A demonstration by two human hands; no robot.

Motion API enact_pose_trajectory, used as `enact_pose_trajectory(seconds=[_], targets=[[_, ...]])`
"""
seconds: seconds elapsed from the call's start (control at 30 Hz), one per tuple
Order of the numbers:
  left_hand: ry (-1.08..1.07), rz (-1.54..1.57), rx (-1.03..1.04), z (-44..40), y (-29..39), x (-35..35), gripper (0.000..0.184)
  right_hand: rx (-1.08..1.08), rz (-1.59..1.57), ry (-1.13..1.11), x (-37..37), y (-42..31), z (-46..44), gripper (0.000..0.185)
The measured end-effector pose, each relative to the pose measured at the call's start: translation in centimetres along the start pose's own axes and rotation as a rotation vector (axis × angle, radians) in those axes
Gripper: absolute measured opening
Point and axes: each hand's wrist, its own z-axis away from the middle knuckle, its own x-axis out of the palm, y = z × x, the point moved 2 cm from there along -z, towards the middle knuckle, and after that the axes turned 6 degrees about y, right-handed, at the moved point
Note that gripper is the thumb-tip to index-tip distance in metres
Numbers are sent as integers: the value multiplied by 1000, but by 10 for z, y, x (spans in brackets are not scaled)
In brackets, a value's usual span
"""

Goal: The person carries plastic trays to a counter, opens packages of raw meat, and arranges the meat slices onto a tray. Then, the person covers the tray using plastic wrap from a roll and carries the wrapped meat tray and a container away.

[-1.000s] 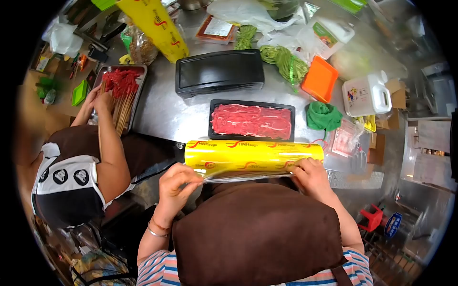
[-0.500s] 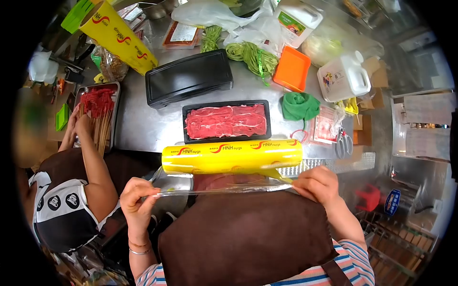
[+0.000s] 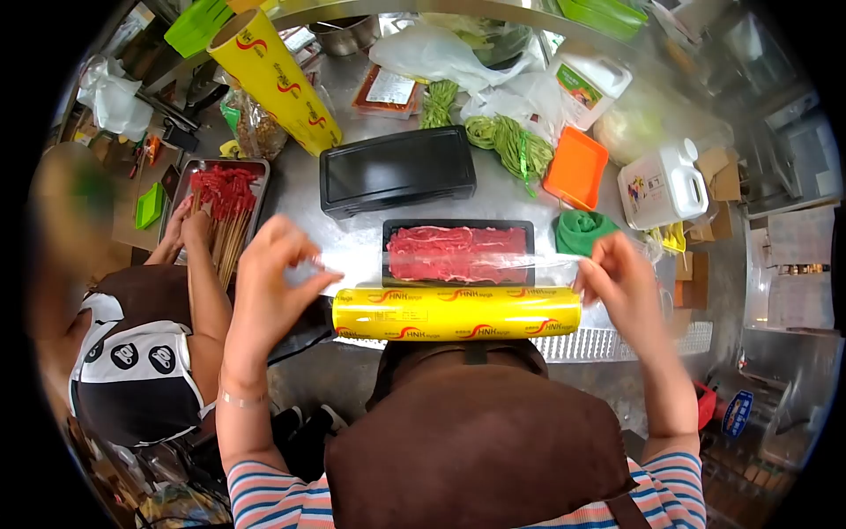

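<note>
A sheet of clear cling film stretches between my hands, passing over the meat. My left hand pinches its left end, thumb and fingers together, left of the tray. At the right end my right hand pinches the film beside a green cloth. Beneath the film lies a black tray with sliced red meat laid flat in it. In front of the tray, near the counter edge, a yellow printed roll of cling film lies sideways.
Black trays are stacked behind the meat. A second yellow roll leans at back left. Green vegetable bundles, an orange tray and a white jug stand behind. At left a co-worker's hands handle skewered meat.
Both my hands have risen from in front of the roll to beyond it, carrying the film forward over the meat tray. The camera view has shifted, so the counter appears further right.
</note>
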Motion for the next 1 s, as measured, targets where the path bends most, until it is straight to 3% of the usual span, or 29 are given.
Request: enact_pose_trajectory(seconds=[0.1,0.17,0.23,0.3,0.37,0.47,0.57,0.63,0.67,0.7,0.73,0.83,0.97,1.0], targets=[[47,285,-20,-40,-50,37,27,-175,111,-163,2,6,-55,24],[85,472,-100,-55,-90,76,24,-69,436,-180,-4,27,-91,24],[-82,878,-509,-55,-122,109,23,-27,197,-165,-4,78,-123,16],[-45,1045,-798,-48,-120,126,20,88,-111,-176,5,102,-130,15],[66,1053,-922,-41,-122,139,17,320,-249,-95,16,100,-122,15],[16,955,-832,-31,-143,153,15,332,-290,61,24,137,-124,15],[168,839,-644,-18,-147,169,15,166,-231,217,41,143,-116,18],[221,778,-698,-2,-141,173,20,16,-160,276,50,158,-117,14],[125,703,-805,10,-146,180,29,19,-164,273,54,162,-113,14],[71,651,-829,16,-145,185,34,-78,136,380,58,151,-107,17],[59,711,-879,20,-145,187,35,-176,435,476,62,143,-102,21],[124,964,-1032,11,-120,172,37,-70,297,437,69,145,-102,22],[-98,1112,-886,7,-123,153,22,-135,216,429,68,152,-104,20],[-12,1093,-843,5,-132,158,20,-143,208,427,69,148,-106,20]])
